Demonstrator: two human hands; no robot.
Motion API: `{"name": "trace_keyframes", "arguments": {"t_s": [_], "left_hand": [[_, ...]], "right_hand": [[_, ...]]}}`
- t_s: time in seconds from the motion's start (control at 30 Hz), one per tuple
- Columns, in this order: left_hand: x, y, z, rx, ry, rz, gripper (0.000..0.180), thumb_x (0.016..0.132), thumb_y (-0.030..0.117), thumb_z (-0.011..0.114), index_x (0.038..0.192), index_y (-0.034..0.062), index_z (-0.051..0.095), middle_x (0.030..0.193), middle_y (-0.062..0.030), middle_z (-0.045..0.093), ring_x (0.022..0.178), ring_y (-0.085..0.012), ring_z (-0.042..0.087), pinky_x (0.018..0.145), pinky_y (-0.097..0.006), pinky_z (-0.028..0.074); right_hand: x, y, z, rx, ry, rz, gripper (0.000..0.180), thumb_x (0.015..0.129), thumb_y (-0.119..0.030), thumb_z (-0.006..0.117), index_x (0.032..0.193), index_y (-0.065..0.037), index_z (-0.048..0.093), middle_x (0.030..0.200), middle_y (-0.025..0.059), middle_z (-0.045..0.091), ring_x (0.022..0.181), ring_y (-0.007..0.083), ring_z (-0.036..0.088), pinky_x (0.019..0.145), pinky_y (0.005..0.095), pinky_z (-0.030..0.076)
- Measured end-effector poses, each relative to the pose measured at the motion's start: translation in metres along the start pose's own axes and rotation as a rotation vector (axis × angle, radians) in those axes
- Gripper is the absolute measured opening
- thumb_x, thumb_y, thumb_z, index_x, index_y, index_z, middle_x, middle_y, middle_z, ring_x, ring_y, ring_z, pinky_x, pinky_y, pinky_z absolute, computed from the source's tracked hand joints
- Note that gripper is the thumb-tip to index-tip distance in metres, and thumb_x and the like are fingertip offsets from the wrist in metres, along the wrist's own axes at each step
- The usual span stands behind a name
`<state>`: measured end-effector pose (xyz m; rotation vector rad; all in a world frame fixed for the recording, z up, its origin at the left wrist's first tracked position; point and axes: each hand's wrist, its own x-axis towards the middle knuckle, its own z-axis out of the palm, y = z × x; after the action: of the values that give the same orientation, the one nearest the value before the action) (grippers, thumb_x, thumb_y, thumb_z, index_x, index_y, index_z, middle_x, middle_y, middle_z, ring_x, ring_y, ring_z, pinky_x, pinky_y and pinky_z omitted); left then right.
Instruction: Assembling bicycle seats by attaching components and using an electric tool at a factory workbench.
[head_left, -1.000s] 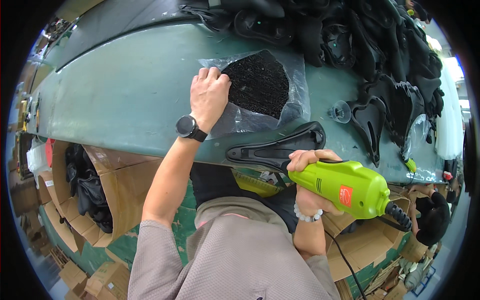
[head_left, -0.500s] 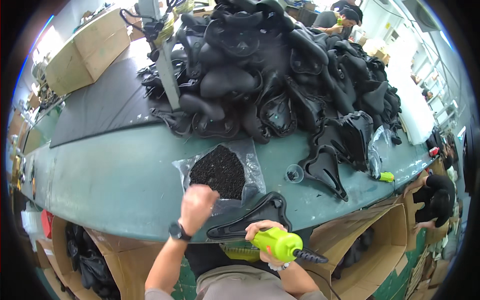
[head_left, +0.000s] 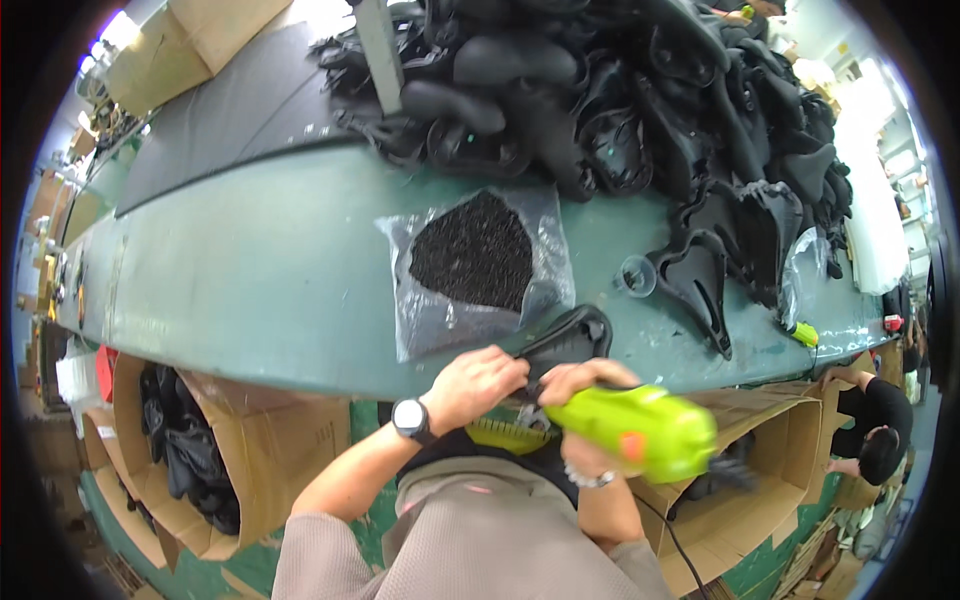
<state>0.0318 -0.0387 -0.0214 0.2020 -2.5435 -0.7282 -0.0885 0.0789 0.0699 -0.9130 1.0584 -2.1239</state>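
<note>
My right hand (head_left: 583, 380) is wrapped round a yellow-green electric screwdriver (head_left: 640, 430), slightly smeared by motion. Close to the driver's front end, my left hand (head_left: 473, 385) has its fingers pinched together. Whatever lies between those fingertips is too small or hidden to make out. A black bicycle saddle shell (head_left: 570, 338) lies underside up at the table's near edge, partly covered by both hands. Just beyond my hands, a clear plastic bag (head_left: 435, 325) lies spread on the table, bearing a heap of small black parts (head_left: 475, 250).
A big pile of black saddles (head_left: 520, 100) fills the back of the green table (head_left: 250, 270). To the right stand a clear cup (head_left: 635, 276), more saddle shells (head_left: 697, 285) and another yellow-green tool (head_left: 804, 334). Cardboard boxes (head_left: 270, 430) stand below the near edge; a person (head_left: 875, 420) bends at the right.
My left hand has come away from the heap of black parts to the saddle shell. The screwdriver has swung round, its front end now beside my left fingers. The view has tipped downward.
</note>
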Motion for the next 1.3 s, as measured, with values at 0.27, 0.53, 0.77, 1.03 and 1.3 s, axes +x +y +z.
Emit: {"name": "trace_keyframes", "arguments": {"t_s": [0.27,0.53,0.77,1.03,1.3], "left_hand": [[-0.002,0.024,-0.001,-0.109,0.178,0.048,0.018,0.079,0.012,0.075,0.092,0.0048,0.066,0.082,-0.0061,0.066,0.075,-0.0228,0.066,0.065,-0.032,0.056],[0.013,0.036,-0.013,-0.152,0.056,-0.007,0.042,0.076,0.019,0.079,0.108,-0.0001,0.06,0.093,-0.0099,0.066,0.087,-0.026,0.066,0.076,-0.034,0.056],[0.005,0.013,-0.007,0.159,0.092,-0.431,0.029,0.083,0.023,0.072,0.098,0.0018,0.062,0.093,-0.0135,0.064,0.088,-0.0326,0.061,0.078,-0.041,0.052],[-0.043,0.026,-0.029,-0.105,0.565,-0.592,0.029,0.09,0.02,0.068,0.107,-0.0027,0.064,0.095,-0.0155,0.065,0.087,-0.0319,0.064,0.078,-0.039,0.052],[-0.227,-0.078,-0.129,-0.762,1.89,-0.843,0.032,0.102,0.029,0.049,0.105,0.0026,0.067,0.097,-0.0112,0.068,0.088,-0.0252,0.061,0.085,-0.039,0.049]], "right_hand": [[-0.002,0.003,-0.015,0.281,0.023,-0.12,0.085,0.07,-0.067,0.061,0.119,0.003,0.056,0.083,0.0214,0.065,0.074,0.0334,0.063,0.083,0.0508,0.049],[-0.007,-0.011,-0.024,0.112,0.036,-0.047,0.079,0.072,-0.066,0.06,0.111,0.003,0.056,0.083,0.0199,0.065,0.075,0.0333,0.063,0.084,0.0506,0.048],[0.013,-0.041,-0.052,0.472,0.052,0.06,0.106,0.07,-0.096,0.038,0.129,-0.009,0.048,0.08,0.0109,0.06,0.064,0.0284,0.058,0.073,0.0461,0.046],[-0.001,-0.075,-0.094,0.739,-0.173,0.134,0.084,0.084,-0.071,0.056,0.132,-0.003,0.045,0.088,0.0097,0.054,0.073,0.0231,0.052,0.078,0.0407,0.039],[0.018,-0.071,-0.168,0.611,-0.503,0.37,0.064,0.098,-0.06,0.036,0.138,-0.01,0.037,0.092,0.0131,0.057,0.074,0.0329,0.057,0.085,0.0584,0.049]]}}
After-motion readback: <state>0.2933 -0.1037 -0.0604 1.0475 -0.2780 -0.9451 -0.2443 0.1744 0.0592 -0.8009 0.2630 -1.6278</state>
